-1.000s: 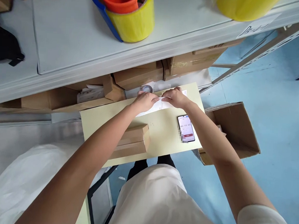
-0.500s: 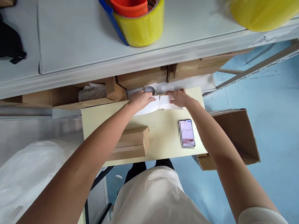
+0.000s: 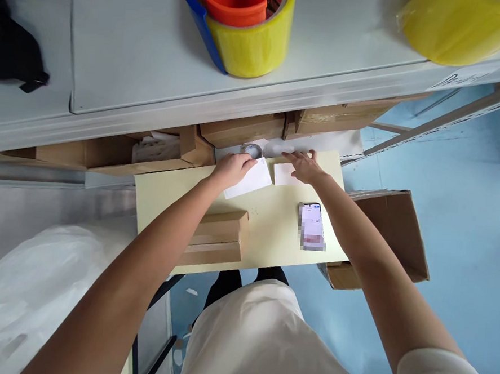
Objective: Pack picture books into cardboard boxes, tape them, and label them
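My left hand (image 3: 233, 170) is closed on the top left part of a white sheet of paper (image 3: 254, 179), which lies tilted at the table's far edge. To its right a second white paper (image 3: 282, 175) lies on the table. Over that one's right end is my right hand (image 3: 304, 165), fingers spread, resting on or just above it; I cannot tell which. A roll of tape (image 3: 253, 150) sits just beyond my left hand. A phone (image 3: 314, 225) with its screen lit lies nearer me on the right.
A long cardboard box (image 3: 217, 233) lies on the pale yellow table (image 3: 267, 244). An open carton (image 3: 386, 235) stands at the right. Above the far edge runs a grey shelf (image 3: 127, 49) bearing a yellow tape roll (image 3: 252, 49). A white plastic bag (image 3: 40, 287) is at left.
The two papers have come apart, the left one now tilted and drawn slightly nearer. My right hand's fingers have spread and it has shifted a little right.
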Tool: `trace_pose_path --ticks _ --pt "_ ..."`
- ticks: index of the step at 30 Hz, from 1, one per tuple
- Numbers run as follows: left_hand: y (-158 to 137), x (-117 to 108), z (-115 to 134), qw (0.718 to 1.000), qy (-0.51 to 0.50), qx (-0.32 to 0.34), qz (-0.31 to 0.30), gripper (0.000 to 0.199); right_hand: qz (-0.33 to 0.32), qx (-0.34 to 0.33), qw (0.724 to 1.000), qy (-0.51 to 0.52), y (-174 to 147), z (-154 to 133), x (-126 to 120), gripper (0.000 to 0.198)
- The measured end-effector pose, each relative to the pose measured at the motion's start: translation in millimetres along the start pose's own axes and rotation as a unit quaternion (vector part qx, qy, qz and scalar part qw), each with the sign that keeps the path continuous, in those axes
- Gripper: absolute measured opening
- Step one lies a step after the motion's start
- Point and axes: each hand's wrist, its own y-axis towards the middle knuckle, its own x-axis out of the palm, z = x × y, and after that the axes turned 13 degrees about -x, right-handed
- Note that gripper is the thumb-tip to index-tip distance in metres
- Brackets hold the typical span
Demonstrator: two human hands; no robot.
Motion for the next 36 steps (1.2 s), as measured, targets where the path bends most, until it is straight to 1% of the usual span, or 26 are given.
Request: trace_pose_path --ticks 2,3,4,5,6,7,8,9,10,11,13,15,16,17,19,21,22,24,26,28,30,31,33,36 --pt "-13.3 -6.3 6.2 1.0 -0.011 0.02 -0.002 0.037 0.086 0.006 0.993 0.077 -7.8 -18.1 -5.6 0.061" --pt "-21.3 -10.0 9.5 0.999 -0.018 0.029 -0.001 0.037 0.123 0.002 0.982 0.145 -13.4 -29.8 -9.8 0.06" --pt "-30.2 -13.8 13.0 0.999 -0.026 0.036 0.002 0.037 0.151 -0.01 0.962 0.229 -20.1 -43.1 -14.5 0.059" --pt "-39.8 -17.6 16.7 0.999 -0.032 0.041 0.005 0.036 0.169 -0.027 0.93 0.325 -27.5 -57.8 -19.1 0.059" --pt "-49.9 -21.1 20.5 0.998 -0.037 0.042 0.01 0.036 0.175 -0.048 0.891 0.417 -35.5 -73.6 -23.5 0.059" --pt "-60.5 -24.5 24.2 0.998 -0.041 0.041 0.018 0.035 0.176 -0.064 0.85 0.492 -43.7 -90.0 -27.4 0.06" --pt "-71.6 -27.6 27.7 0.998 -0.046 0.036 0.028 0.035 0.177 -0.072 0.817 0.545 -51.7 -106.4 -30.7 0.06" --pt "-83.2 -30.6 30.7 0.997 -0.052 0.031 0.04 0.034 0.179 -0.072 0.794 0.577 -59.4 -122.4 -33.5 0.058" --pt "-95.2 -33.6 32.7 0.997 -0.059 0.024 0.051 0.034 0.187 -0.064 0.779 0.595 -66.4 -137.4 -36.0 0.054" --pt "-107.7 -36.4 33.5 0.996 -0.069 0.018 0.059 0.034 0.199 -0.051 0.77 0.604 -72.8 -150.9 -38.2 0.048" --pt "-134.8 -41.4 30.2 0.993 -0.107 0.001 0.057 0.033 0.228 -0.027 0.763 0.605 -83.6 -172.8 -42.6 0.037" --pt "-164.1 -44.4 20.4 0.981 -0.19 -0.025 0.036 0.03 0.251 -0.019 0.764 0.594 -92.3 -188.0 -46.8 0.032" --pt "-179.3 -44.9 13.6 0.967 -0.252 -0.041 0.021 0.029 0.26 -0.018 0.768 0.585 -96.1 -193.9 -48.5 0.031" --pt "-194.3 -44.8 6.3 0.944 -0.324 -0.059 0.007 0.028 0.268 -0.019 0.774 0.573 -99.6 -199.3 -49.9 0.031" --pt "-223.1 -43.1 -8.3 0.889 -0.448 -0.09 -0.036 0.03 0.283 -0.021 0.791 0.542 -106.2 -211.3 -51.7 0.03" --pt "-248.5 -40.6 -20.2 0.843 -0.52 -0.12 -0.061 0.03 0.295 -0.013 0.819 0.492 -112.9 -228.9 -53.0 0.03" --pt "-259.5 -39.5 -24.8 0.827 -0.543 -0.132 -0.062 0.03 0.307 -0.003 0.838 0.45 -116.4 -241.0 -53.7 0.031" --pt "-278.1 -37.7 -32.0 0.801 -0.578 -0.148 -0.048 0.029 0.351 0.022 0.877 0.327 -123.9 -271.9 -54.8 0.036" --pt "-292.7 -36.5 -38.4 0.784 -0.602 -0.15 -0.021 0.027 0.382 0.018 0.903 0.195 -130.9 -309.3 -53.6 0.04" --pt "-304.6 -35.3 -45.3 0.78 -0.61 -0.139 0.008 0.025 0.363 -0.033 0.924 0.119 -135.5 -347.1 -48.0 0.036" --pt "-314.9 -33.9 -53.2 0.778 -0.615 -0.124 0.025 0.023 0.324 -0.088 0.937 0.1 -136.3 -378.8 -38.2 0.029" --pt "-319.7 -33.1 -57.3 0.775 -0.62 -0.116 0.023 0.023 0.315 -0.101 0.939 0.099 -135.5 -391.1 -32.5 0.028" --pt "-328.8 -31.4 -65.2 0.765 -0.636 -0.101 0.005 0.024 0.315 -0.099 0.938 0.103 -132.6 -408.9 -21.3 0.026" --pt "-340.5 -28.8 -75.2 0.741 -0.666 -0.083 -0.029 0.026 0.319 -0.079 0.938 0.113 -130.1 -423.4 -9.4 0.026"
